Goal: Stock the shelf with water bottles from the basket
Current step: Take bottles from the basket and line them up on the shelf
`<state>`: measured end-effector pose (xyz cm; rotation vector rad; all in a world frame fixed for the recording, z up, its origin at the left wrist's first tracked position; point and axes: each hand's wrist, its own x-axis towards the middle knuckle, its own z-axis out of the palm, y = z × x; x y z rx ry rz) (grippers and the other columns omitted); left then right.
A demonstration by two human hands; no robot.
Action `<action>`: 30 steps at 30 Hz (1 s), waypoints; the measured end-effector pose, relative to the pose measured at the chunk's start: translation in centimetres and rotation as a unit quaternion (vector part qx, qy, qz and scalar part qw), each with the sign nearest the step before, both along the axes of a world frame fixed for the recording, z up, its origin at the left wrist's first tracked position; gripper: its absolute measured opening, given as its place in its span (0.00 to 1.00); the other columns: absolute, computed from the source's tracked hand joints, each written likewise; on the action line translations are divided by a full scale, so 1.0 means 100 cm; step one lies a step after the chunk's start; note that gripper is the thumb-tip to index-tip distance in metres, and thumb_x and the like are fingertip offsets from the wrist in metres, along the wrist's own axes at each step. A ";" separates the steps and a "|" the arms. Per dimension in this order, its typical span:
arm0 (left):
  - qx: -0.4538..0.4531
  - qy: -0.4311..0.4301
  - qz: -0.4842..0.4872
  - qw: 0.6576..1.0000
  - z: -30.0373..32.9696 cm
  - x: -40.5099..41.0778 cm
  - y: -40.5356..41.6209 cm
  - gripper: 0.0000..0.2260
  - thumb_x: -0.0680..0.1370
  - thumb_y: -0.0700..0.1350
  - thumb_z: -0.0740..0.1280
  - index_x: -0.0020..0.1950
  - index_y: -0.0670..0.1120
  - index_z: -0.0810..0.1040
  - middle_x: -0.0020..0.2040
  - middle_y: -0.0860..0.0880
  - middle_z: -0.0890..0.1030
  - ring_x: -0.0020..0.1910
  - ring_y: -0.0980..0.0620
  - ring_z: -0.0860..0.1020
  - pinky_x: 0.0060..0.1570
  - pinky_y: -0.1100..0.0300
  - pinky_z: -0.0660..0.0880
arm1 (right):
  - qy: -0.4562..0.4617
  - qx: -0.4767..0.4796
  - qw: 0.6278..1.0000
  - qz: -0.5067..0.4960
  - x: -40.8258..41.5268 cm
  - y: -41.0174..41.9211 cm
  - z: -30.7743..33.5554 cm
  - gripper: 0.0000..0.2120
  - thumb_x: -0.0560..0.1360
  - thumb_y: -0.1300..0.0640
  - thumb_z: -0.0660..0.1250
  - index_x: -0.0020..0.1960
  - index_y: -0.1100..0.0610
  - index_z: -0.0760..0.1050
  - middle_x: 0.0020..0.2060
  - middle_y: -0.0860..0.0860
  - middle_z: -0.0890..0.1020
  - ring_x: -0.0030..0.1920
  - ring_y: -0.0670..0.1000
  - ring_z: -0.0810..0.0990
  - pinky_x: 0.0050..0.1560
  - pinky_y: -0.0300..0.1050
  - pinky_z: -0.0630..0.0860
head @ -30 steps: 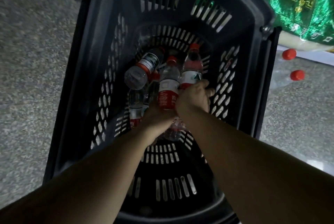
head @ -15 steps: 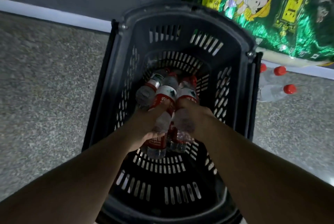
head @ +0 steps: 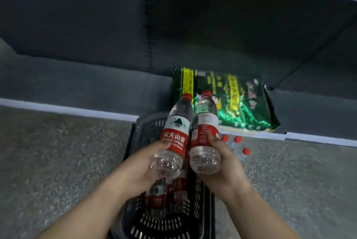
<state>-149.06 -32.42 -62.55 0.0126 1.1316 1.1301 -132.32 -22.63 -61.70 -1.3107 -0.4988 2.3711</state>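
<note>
Two water bottles are held above the black basket (head: 135, 217): the left hand (head: 139, 167) grips the left bottle (head: 174, 134), the right hand (head: 222, 163) grips the right bottle (head: 205, 132), side by side. More bottles (head: 164, 198) lie in the basket. Beyond, a green bag (head: 241, 103) sits on the bottom shelf (head: 309, 115).

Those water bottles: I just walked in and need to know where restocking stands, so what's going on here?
A person holds one water bottle in each hand above the black basket. The left hand grips the left bottle near its base; the right hand grips the right bottle the same way. More bottles lie in the basket. A green bag sits on the bottom shelf beyond, with red-capped bottles on the floor beside the basket.
</note>
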 end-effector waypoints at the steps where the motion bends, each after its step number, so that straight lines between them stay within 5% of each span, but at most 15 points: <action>1: 0.021 0.000 -0.011 1.000 0.026 -0.002 0.004 0.15 0.70 0.44 0.68 0.51 0.36 0.79 0.43 0.38 0.84 0.38 0.44 0.82 0.44 0.50 0.76 | 0.012 0.011 1.000 0.002 0.002 0.005 0.022 0.33 0.56 0.52 0.83 0.58 0.63 0.81 0.52 0.62 0.85 0.46 0.60 0.86 0.51 0.54 0.80; 3: 0.062 0.022 -0.050 0.997 0.078 -0.005 0.015 0.18 0.72 0.43 0.71 0.59 0.36 0.77 0.47 0.36 0.84 0.42 0.43 0.83 0.45 0.49 0.79 | 0.019 0.039 0.999 0.020 0.007 0.014 0.070 0.42 0.47 0.55 0.86 0.59 0.65 0.81 0.53 0.63 0.85 0.46 0.60 0.86 0.48 0.53 0.82; 5: 0.108 0.050 -0.086 0.989 0.131 -0.010 0.028 0.25 0.70 0.41 0.71 0.65 0.38 0.73 0.53 0.35 0.82 0.46 0.41 0.82 0.47 0.46 0.80 | 0.021 0.078 0.996 0.036 0.009 0.023 0.121 0.48 0.48 0.56 0.86 0.65 0.66 0.77 0.53 0.64 0.84 0.45 0.60 0.86 0.45 0.53 0.83; 9: 0.185 0.110 -0.101 0.971 0.236 -0.013 0.050 0.25 0.72 0.45 0.71 0.68 0.46 0.74 0.64 0.34 0.77 0.55 0.38 0.78 0.54 0.40 0.75 | 0.079 0.158 0.984 0.027 -0.003 0.031 0.226 0.30 0.67 0.51 0.76 0.65 0.63 0.76 0.56 0.64 0.84 0.48 0.60 0.87 0.46 0.54 0.84; 14: 0.235 0.173 -0.075 0.954 0.352 -0.009 0.063 0.24 0.71 0.54 0.71 0.64 0.45 0.76 0.55 0.41 0.84 0.45 0.44 0.84 0.38 0.50 0.81 | 0.123 0.241 0.963 -0.011 -0.017 0.041 0.332 0.30 0.69 0.52 0.74 0.68 0.60 0.74 0.59 0.64 0.83 0.58 0.64 0.83 0.60 0.63 0.78; 18: 0.256 0.197 -0.052 0.945 0.420 -0.011 0.064 0.25 0.69 0.52 0.72 0.64 0.46 0.75 0.55 0.41 0.84 0.51 0.41 0.84 0.48 0.44 0.81 | 0.129 0.312 0.941 0.017 -0.019 0.045 0.403 0.24 0.73 0.56 0.72 0.67 0.62 0.74 0.61 0.66 0.81 0.62 0.68 0.79 0.64 0.68 0.74; 26: 0.316 0.271 -0.023 0.909 0.535 -0.018 0.059 0.25 0.69 0.49 0.76 0.63 0.46 0.74 0.53 0.40 0.84 0.51 0.39 0.84 0.52 0.36 0.78 | 0.102 0.415 0.904 -0.018 -0.025 0.042 0.517 0.22 0.77 0.54 0.70 0.68 0.63 0.73 0.60 0.67 0.81 0.63 0.69 0.79 0.63 0.70 0.74; 30: 0.342 0.311 -0.002 0.886 0.581 -0.018 0.062 0.21 0.71 0.47 0.76 0.61 0.44 0.77 0.50 0.41 0.86 0.49 0.40 0.85 0.52 0.42 0.80 | 0.081 0.450 0.887 -0.062 -0.023 0.040 0.562 0.20 0.75 0.59 0.71 0.65 0.63 0.76 0.55 0.64 0.84 0.57 0.65 0.83 0.59 0.66 0.79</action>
